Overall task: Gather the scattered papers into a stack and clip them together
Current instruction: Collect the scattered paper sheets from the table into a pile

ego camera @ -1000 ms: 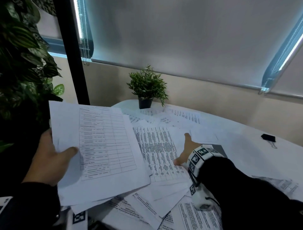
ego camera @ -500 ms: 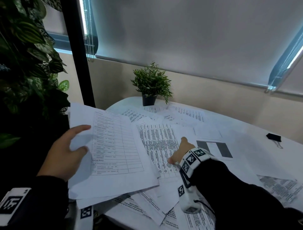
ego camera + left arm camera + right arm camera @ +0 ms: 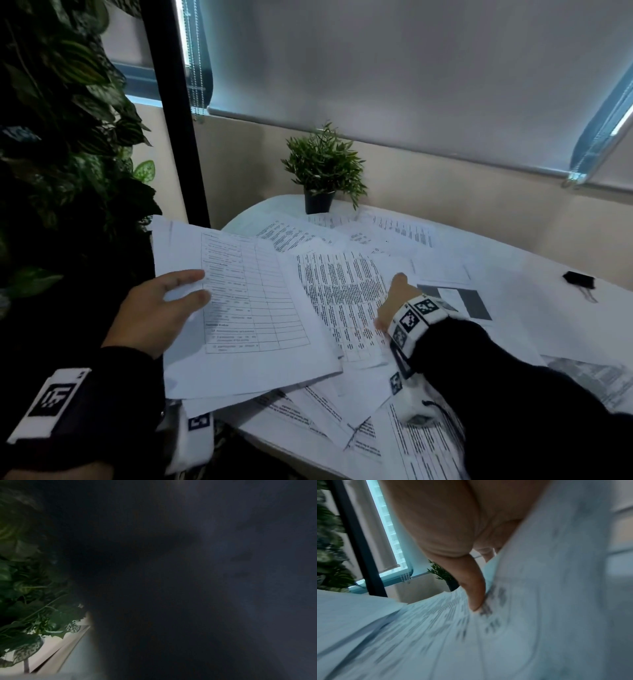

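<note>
Printed sheets (image 3: 404, 229) lie scattered and overlapping on a white table (image 3: 548, 308). My left hand (image 3: 161, 308) holds a stack of papers (image 3: 246, 342) at the table's left edge, two digits lying on the top form sheet; the rest of its grip is hidden. The left wrist view is dark. My right hand (image 3: 394, 298) pinches a densely printed sheet (image 3: 342, 291) beside the stack: in the right wrist view the thumb (image 3: 476, 596) presses on top of that sheet (image 3: 539, 574), which curls up over the other fingers. A black binder clip (image 3: 579, 279) lies far right, away from both hands.
A small potted plant (image 3: 322, 171) stands at the table's far edge. A big leafy plant (image 3: 51, 137) and a black post (image 3: 171, 102) crowd the left side. A sheet with grey blocks (image 3: 469, 301) lies just beyond my right wrist. More sheets (image 3: 325, 411) overhang the near edge.
My left hand shifted from gripping the stack's edge to reaching further onto the top sheet. My right hand drew back toward me, keeping hold of the printed sheet.
</note>
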A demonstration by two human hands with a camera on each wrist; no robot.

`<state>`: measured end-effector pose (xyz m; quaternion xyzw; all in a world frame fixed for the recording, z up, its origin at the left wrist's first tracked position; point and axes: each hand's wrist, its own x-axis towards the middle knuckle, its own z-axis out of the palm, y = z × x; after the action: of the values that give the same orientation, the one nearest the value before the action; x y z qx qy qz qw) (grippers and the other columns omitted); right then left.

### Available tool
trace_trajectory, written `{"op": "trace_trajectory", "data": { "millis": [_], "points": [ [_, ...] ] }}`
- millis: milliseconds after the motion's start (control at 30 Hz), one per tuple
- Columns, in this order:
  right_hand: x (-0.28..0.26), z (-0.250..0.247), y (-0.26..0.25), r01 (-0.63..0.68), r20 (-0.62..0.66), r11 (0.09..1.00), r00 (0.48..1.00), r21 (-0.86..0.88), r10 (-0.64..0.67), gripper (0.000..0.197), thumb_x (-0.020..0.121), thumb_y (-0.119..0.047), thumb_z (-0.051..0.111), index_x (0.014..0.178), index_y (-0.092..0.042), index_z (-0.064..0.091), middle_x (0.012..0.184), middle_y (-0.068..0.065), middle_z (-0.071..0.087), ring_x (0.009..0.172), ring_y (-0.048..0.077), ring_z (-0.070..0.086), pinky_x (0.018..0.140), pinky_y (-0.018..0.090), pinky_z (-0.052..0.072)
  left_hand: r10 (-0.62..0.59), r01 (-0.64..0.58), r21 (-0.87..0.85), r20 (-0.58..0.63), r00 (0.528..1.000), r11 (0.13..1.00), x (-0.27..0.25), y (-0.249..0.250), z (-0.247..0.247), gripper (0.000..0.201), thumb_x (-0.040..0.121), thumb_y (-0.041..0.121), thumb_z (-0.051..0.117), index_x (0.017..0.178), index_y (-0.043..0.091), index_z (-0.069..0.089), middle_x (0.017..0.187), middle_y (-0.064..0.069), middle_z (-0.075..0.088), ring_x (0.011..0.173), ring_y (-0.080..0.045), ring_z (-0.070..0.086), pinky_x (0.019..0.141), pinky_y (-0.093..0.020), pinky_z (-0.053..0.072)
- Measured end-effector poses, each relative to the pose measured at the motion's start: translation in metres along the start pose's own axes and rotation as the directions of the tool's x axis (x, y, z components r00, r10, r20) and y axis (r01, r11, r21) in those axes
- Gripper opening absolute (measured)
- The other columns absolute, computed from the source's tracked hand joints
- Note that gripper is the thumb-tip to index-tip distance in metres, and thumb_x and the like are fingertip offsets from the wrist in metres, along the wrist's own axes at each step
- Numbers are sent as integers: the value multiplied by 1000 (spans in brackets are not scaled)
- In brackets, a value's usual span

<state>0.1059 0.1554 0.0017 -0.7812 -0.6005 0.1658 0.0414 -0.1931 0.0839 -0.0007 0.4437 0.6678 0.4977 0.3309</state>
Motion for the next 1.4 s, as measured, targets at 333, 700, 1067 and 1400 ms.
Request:
{"op": "trace_trajectory", "data": {
  "millis": [333,700,1067,1400],
  "points": [
    [5,-163,15,476,-756,797,654,373,-37,16,73,-11,51,86,-13,60,73,9,61,67,24,58,59,44,52,-21,22,-36,38,999,999,-4,9,1,36,87,-6,61,110,21,66,118,-1,59,106,-16,54,90,-24,37],
    [-4,-3,-61,400,140,797,851,453,-507,49,96,-42,45,138,-18,41,139,0,49,125,21,47,106,34,36,-147,158,-184,71,987,970,-11,4,16,57,65,37,84,114,14,66,108,-4,70,83,-22,70,75,-32,53],
    [46,19,-27,131,62,991,989,1,-131,82,71,-41,78,136,-11,39,137,17,43,124,36,45,101,43,39,9,-20,-72,-140,990,997,15,-12,-6,82,73,-15,72,140,16,36,122,4,49,112,-15,49,93,-37,39],
    [31,-121,-45,516,-557,492,827,701,-74,28,76,-37,71,96,-18,67,94,1,71,87,24,67,74,29,55,238,-237,84,-6,971,968,7,-2,9,97,77,-2,73,150,34,20,139,22,22,118,16,18,96,-9,18]
  ]
}}
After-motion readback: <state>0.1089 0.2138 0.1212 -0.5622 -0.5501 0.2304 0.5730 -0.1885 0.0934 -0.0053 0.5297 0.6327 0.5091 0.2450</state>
